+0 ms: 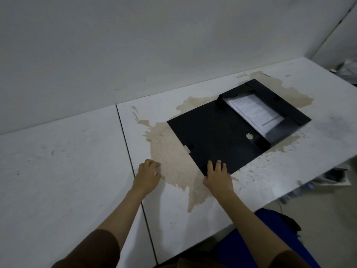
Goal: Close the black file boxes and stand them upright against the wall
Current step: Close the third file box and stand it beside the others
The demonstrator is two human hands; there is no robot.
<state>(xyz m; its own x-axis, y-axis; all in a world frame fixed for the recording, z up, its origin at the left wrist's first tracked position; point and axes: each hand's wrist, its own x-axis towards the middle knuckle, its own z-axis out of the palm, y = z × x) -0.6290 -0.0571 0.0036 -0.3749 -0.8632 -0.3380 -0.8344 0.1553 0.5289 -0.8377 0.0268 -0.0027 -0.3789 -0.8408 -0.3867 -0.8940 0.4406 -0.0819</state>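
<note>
One black file box [216,132] lies open and flat on the white table [63,163], right of centre. Its wide cover is spread toward me and a stack of printed papers [255,111] shows in its tray on the far side. A round metal snap [249,136] sits on the cover near the tray. My right hand [218,176] rests on the near corner of the cover, fingers spread on top of it. My left hand [148,176] lies on the table to the left of the box, fingers loosely curled, holding nothing.
A plain white wall [135,55] runs along the table's far edge. A large tan patch [173,163] of worn surface surrounds the box. A dark seam [127,151] splits the tabletop. Clutter [345,70] lies beyond the far right; a blue seat [241,246] is below.
</note>
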